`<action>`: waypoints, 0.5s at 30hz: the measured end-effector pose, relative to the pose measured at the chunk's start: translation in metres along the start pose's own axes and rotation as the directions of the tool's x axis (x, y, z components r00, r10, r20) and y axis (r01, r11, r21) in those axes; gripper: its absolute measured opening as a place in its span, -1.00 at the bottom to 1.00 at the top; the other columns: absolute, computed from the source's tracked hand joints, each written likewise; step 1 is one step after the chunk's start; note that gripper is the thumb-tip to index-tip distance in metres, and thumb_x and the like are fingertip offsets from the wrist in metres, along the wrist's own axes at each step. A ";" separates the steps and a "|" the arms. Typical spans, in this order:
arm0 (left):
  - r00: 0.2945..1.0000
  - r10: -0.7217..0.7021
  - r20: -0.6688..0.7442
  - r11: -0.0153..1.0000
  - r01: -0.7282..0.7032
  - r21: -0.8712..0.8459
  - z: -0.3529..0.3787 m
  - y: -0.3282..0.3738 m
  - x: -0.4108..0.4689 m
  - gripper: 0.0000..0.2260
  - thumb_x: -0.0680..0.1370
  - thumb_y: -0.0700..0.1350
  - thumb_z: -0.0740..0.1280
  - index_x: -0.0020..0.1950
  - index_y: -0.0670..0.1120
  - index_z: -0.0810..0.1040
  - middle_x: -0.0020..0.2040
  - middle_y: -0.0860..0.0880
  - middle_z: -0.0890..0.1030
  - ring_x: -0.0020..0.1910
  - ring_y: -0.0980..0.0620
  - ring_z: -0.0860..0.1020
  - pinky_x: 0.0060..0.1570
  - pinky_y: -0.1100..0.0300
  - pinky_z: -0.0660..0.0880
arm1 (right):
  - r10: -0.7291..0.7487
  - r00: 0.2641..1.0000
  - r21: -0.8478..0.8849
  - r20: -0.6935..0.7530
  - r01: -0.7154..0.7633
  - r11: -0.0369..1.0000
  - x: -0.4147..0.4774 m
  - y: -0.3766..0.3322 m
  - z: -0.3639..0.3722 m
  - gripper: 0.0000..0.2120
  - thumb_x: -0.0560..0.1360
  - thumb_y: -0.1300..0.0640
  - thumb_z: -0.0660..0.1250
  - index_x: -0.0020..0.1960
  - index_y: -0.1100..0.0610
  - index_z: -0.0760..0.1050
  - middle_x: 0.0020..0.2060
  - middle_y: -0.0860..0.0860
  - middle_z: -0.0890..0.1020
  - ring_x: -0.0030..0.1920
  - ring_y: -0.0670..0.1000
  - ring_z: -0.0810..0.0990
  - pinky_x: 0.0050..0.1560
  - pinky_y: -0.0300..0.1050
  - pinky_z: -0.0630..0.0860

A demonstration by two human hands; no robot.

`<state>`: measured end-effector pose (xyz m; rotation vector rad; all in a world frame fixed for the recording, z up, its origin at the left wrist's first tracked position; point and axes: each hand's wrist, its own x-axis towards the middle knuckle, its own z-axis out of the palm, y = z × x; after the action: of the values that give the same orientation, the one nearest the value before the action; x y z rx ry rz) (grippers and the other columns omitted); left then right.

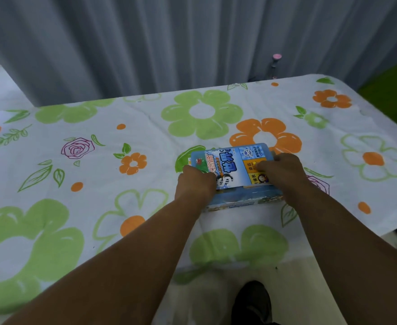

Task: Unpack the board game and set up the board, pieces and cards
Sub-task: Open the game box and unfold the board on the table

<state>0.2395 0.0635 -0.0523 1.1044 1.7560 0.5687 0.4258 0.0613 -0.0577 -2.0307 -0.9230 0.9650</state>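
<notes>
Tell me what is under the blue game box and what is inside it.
The game box lies on the flowered tablecloth. The left hand and right hand grip its lid at either end. The lid covers the inside, so the contents cannot be seen.

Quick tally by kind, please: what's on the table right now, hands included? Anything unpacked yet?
Boxes: 1, the game box
Hands: 2, left hand and right hand, both gripping the box ends
Cloths: 1, the flowered tablecloth
Loose boards, pieces, cards: 0 in view
Total: 4
</notes>
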 end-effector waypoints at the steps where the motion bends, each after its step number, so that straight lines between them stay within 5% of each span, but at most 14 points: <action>1: 1.000 0.013 -0.017 1.000 -0.013 0.020 0.000 0.000 -0.002 -0.42 0.34 0.11 0.34 0.29 -0.14 0.46 0.20 -0.17 0.56 0.16 -0.21 0.57 0.17 -0.09 0.54 | 0.003 1.000 0.005 0.000 -0.003 1.000 -0.001 -0.001 0.000 -0.61 0.47 0.12 0.47 0.24 0.25 0.55 0.16 0.12 0.65 -0.11 0.02 0.66 0.05 0.06 0.59; 5: 0.981 0.154 -0.121 0.977 -0.133 0.164 0.001 -0.004 -0.002 -0.52 0.53 0.00 0.37 0.42 -0.04 0.35 0.33 -0.15 0.37 0.34 -0.20 0.37 0.32 -0.04 0.37 | 0.002 1.000 0.004 -0.009 -0.002 1.000 -0.002 0.000 -0.004 -0.75 0.51 0.12 0.45 0.12 0.22 0.54 -0.05 0.10 0.67 -0.22 -0.03 0.62 -0.02 0.04 0.58; 9: 0.960 0.240 -0.146 0.947 -0.197 0.255 0.003 -0.002 -0.002 -0.61 0.54 0.05 0.36 0.33 -0.06 0.47 0.35 -0.13 0.34 0.37 -0.17 0.29 0.33 0.01 0.31 | -0.081 0.994 -0.098 -0.076 0.074 0.992 -0.007 -0.003 -0.003 -0.63 0.39 -0.03 0.42 0.15 0.06 0.49 0.01 0.05 0.61 -0.03 0.11 0.65 0.06 0.19 0.60; 15: 0.954 0.270 -0.132 0.906 -0.205 0.371 0.010 -0.004 0.007 -0.67 0.55 0.08 0.34 0.19 -0.09 0.60 0.25 -0.17 0.46 0.31 -0.17 0.33 0.08 0.13 0.23 | -0.115 0.989 -0.161 -0.091 0.099 0.982 0.007 0.008 0.001 -0.66 0.28 -0.16 0.32 0.01 -0.06 0.52 0.03 0.04 0.62 0.03 0.14 0.63 0.09 0.21 0.59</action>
<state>0.2462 0.0671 -0.0633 1.5787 1.9443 0.5235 0.4304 0.0632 -0.0672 -2.1142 -1.0706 0.7466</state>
